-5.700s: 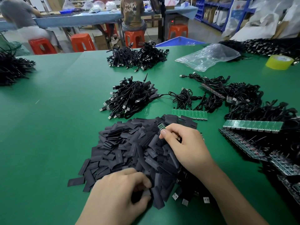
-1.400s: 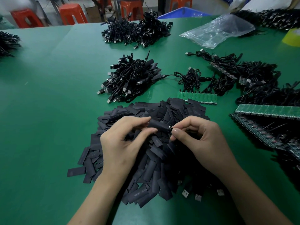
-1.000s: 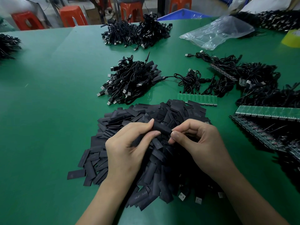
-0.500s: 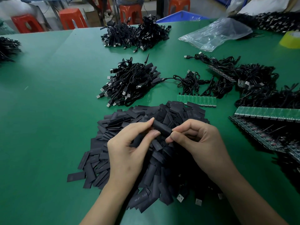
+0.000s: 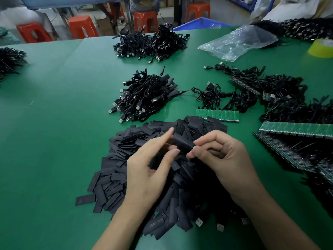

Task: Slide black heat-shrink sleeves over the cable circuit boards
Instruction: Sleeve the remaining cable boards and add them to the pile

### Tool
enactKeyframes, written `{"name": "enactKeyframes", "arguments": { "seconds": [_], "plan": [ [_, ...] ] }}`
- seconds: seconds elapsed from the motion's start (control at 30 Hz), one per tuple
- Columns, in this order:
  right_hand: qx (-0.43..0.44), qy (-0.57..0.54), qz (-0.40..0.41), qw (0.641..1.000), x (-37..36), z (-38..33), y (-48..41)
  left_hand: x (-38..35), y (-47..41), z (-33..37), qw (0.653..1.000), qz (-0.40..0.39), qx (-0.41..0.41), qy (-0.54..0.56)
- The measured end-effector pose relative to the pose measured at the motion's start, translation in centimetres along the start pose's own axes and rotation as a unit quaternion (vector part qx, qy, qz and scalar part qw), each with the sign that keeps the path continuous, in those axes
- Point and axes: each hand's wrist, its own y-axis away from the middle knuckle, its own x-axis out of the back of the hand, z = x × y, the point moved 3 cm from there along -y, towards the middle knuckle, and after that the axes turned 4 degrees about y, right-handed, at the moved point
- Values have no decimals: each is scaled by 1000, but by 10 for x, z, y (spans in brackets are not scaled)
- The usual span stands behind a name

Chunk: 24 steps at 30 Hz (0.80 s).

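Left hand [image 5: 149, 170] is closed in a pinch, with one black sleeve [image 5: 182, 142] gripped at its left end between thumb and forefinger. The sleeve's right end is pinched by the thumb and forefinger of the right hand [image 5: 221, 159], whose other fingers are folded toward the palm. The sleeve is held tilted, just above the middle of the pile of flat black sleeves [image 5: 124, 159], which is spread on the green table [image 5: 54, 123]. Whether a circuit board is inside the held sleeve cannot be told. Just beyond the pile, a tangled bundle of black cables [image 5: 144, 98] is laid. Just beyond the pile's far right corner, a short strip of green circuit boards [image 5: 218, 114] is seen with cables attached. Well to the right of the pile, longer rows of boards [image 5: 295, 129] are stacked among more cables. At the pile's near edge, several silver plugs [image 5: 199, 222] are seen poking out. Far beyond the pile, a second heap of cables [image 5: 149, 44], a clear plastic bag [image 5: 237, 42] and a yellow roll of tape [image 5: 321, 48] are placed.
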Motion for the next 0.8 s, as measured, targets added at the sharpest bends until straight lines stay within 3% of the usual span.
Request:
{"name": "enactKeyframes", "arguments": {
  "seconds": [0.1, 0.17, 0.27, 0.37, 0.47, 0.6, 0.7, 0.8],
  "plan": [
    [-36, -126, 39, 991, 2, -1, -1, -4, 2, 9, 999, -32, 15, 3],
    [-75, -216, 66, 971, 3, 1, -2, -12, 7, 22, 995, -79, -10, -56],
    [-113, -266, 105, 952, 4, 5, -3, -28, 13, 35, 985, -129, 17, -113],
    [-100, -277, 129, 947, 7, 3, -4, -37, 14, 31, 978, -140, 150, 25],
    [-69, -262, 121, 955, 11, 0, -5, -33, 4, 26, 957, -138, 218, 133],
    [-30, -67, 169, 983, 35, 6, -11, -21, -36, 17, 966, -113, 210, 95],
    [-14, 104, 177, 979, 56, 13, -15, -12, -90, 2, 984, -81, 155, -45],
    [17, 254, 171, 952, 64, 18, -18, -10, -142, -13, 975, -37, 95, -199]
  ]
}}
